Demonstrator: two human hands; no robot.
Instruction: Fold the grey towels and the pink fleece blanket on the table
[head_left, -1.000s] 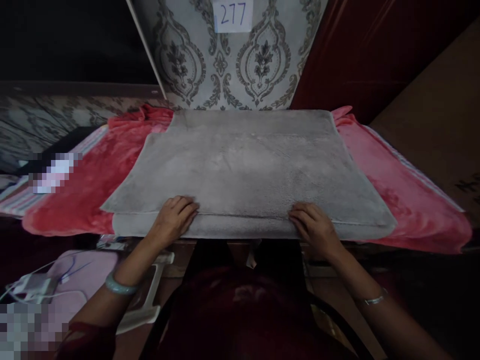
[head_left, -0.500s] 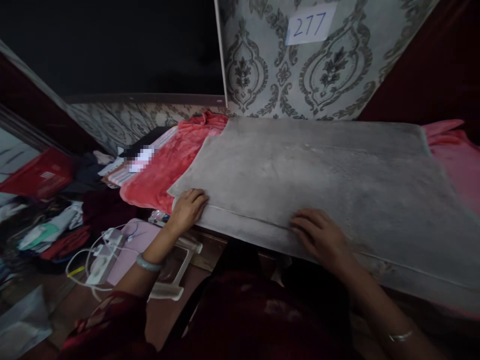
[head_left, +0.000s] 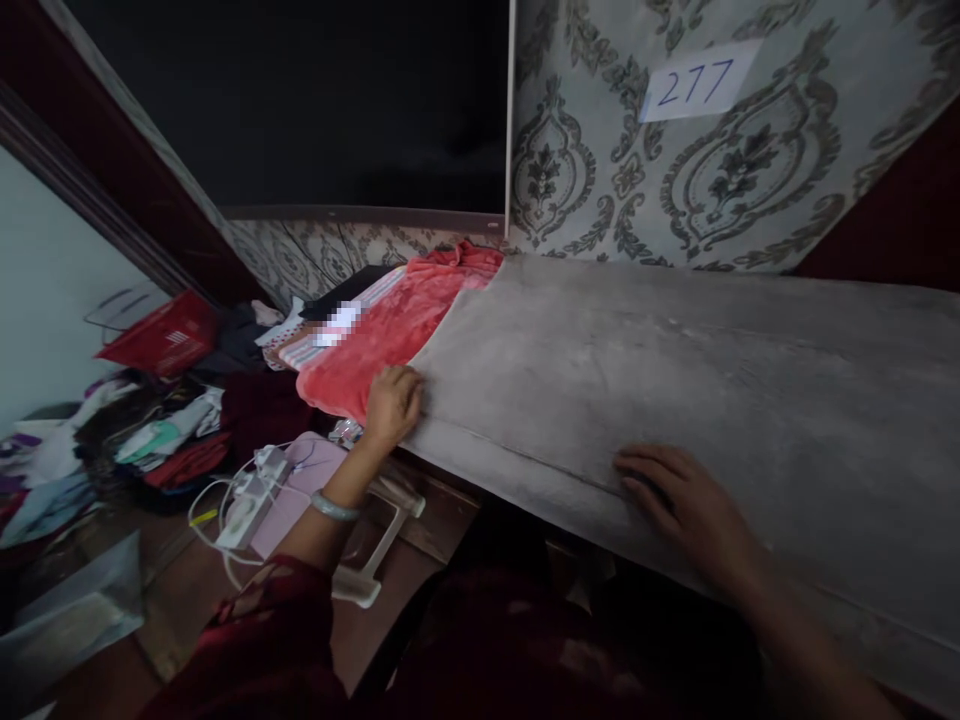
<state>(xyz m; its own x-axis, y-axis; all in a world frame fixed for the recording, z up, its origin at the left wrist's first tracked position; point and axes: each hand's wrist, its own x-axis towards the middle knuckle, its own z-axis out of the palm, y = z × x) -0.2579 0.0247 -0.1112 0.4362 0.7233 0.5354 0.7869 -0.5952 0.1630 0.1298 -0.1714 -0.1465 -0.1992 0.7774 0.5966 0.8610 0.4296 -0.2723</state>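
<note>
So it'd lie flat, probably, the blanket (head_left: 555, 370) was steadied under curled left hand (head_left: 394, 405) (pinching? can't tell) and loosely spread right hand (head_left: 697, 512).

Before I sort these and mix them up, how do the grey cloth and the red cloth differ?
The grey cloth shows a broad area; the red cloth shows a smaller patch. The grey cloth lies on top; the red cloth runs beneath its edge. Both look plush.
</note>
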